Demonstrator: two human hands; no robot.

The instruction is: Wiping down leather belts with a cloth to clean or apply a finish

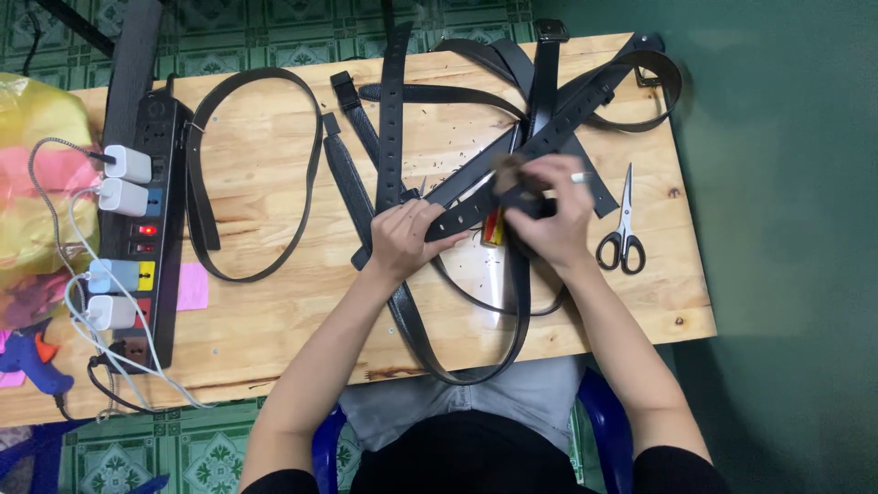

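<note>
Left hand (402, 240) pins the black belt (466, 209) flat on the table (274, 311), right hand (549, 215) pinching it; it looks light, floppy, best held near its end.

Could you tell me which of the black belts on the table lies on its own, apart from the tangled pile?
The looped belt beside the power strip; the others cross one another near both hands.

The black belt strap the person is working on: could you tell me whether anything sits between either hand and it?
Nothing visible does. The left hand presses the black belt strap against the wooden table, and the right hand grips it directly. The scissors lie apart, to the right.
</note>
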